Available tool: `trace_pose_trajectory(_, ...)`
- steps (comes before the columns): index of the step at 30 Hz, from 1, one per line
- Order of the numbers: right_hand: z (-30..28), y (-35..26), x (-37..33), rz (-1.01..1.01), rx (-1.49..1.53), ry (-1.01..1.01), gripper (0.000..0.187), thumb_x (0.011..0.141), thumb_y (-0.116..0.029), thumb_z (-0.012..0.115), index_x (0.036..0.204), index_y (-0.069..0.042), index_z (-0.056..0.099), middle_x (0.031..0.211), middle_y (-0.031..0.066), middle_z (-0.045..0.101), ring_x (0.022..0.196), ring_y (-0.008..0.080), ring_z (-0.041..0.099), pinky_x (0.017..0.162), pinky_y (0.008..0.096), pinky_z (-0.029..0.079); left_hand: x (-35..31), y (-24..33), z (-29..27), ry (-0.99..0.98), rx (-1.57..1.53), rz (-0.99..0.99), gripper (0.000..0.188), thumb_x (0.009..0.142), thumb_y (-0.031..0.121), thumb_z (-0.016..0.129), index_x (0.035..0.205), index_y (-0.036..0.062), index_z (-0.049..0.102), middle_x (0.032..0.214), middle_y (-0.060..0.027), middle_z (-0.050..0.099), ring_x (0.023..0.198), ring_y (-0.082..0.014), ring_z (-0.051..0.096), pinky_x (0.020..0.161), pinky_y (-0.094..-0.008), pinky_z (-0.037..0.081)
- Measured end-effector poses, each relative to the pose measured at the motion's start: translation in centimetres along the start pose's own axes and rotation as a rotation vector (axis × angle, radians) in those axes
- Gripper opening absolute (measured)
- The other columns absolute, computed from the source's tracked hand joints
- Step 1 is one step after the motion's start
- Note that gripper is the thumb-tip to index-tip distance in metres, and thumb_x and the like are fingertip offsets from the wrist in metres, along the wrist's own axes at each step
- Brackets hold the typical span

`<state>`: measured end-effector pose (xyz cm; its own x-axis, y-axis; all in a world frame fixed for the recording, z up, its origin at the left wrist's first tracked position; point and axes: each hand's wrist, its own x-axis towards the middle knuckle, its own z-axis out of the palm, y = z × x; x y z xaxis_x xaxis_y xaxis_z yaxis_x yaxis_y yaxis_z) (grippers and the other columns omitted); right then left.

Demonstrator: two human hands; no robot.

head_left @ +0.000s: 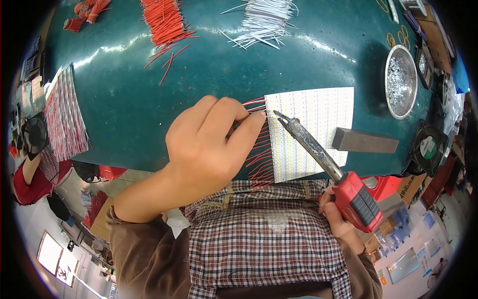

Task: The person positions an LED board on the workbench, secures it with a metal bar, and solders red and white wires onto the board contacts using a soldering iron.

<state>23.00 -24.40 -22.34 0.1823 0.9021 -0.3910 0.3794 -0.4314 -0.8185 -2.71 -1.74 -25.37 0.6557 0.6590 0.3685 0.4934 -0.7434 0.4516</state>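
We see the left hand bent at the left edge of a white, many-rowed panel dotted with small yellow chips, which lies near the front of the table; its thumb and index fingertips sit close together, but we cannot tell whether they pinch a wire, as the knuckles block our view. The right hand is clamped around a red-handled soldering tool with a scorched metal shaft, most of its fingers hidden behind the grip. We cannot make out whether the tool's dark tip touches the panel. Thin red wires trail from the panel's edge, partly covered by the left hand, and a dark grey rectangular bar rests on its right side. A pile of red wires and a pile of white wires are cut off by our view's top. Across the glossy green tabletop, we find a silver metal bowl of shiny bits and a square black fan at right. Beyond, a co-worker's red sleeve shows at left, above a bright window.
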Motion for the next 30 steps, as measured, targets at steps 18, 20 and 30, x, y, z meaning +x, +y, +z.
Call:
trace_pose_trajectory(18,0.0,-0.21,0.77,0.031,0.057,-0.049,0.022,0.083,-0.009,0.078,0.102,0.0,0.073,0.095,0.0158,0.074,0.081,0.0324,0.073,0.072,0.0385,0.058,0.13,0.11,0.58,0.001,0.052,0.0,0.033,0.066,-0.003,0.085,0.098,0.0037,0.079,0.078,-0.0029,0.06,0.062,-0.0183,0.054,0.051,-0.0309,0.04)
trace_pose_trajectory(20,-0.08,-0.3,0.72,0.028,0.063,-0.046,0.021,0.084,-0.009,0.078,0.102,0.0,0.073,0.094,0.0156,0.074,0.08,0.0323,0.073,0.072,0.0383,0.058,0.13,0.08,0.47,-0.004,0.053,-0.002,0.033,0.066,-0.003,0.085,0.098,0.0038,0.079,0.078,-0.0028,0.06,0.062,-0.0183,0.054,0.051,-0.0308,0.04)
trace_pose_trajectory(30,-0.13,-0.09,0.67,0.016,0.041,-0.061,0.019,0.087,-0.015,0.078,0.098,0.0,0.073,0.093,0.0145,0.073,0.079,0.0317,0.073,0.072,0.0394,0.058,0.15,0.2,0.53,-0.004,0.053,-0.001,0.034,0.065,-0.003,0.085,0.098,0.0041,0.08,0.078,-0.0024,0.059,0.062,-0.0179,0.054,0.05,-0.0308,0.04)
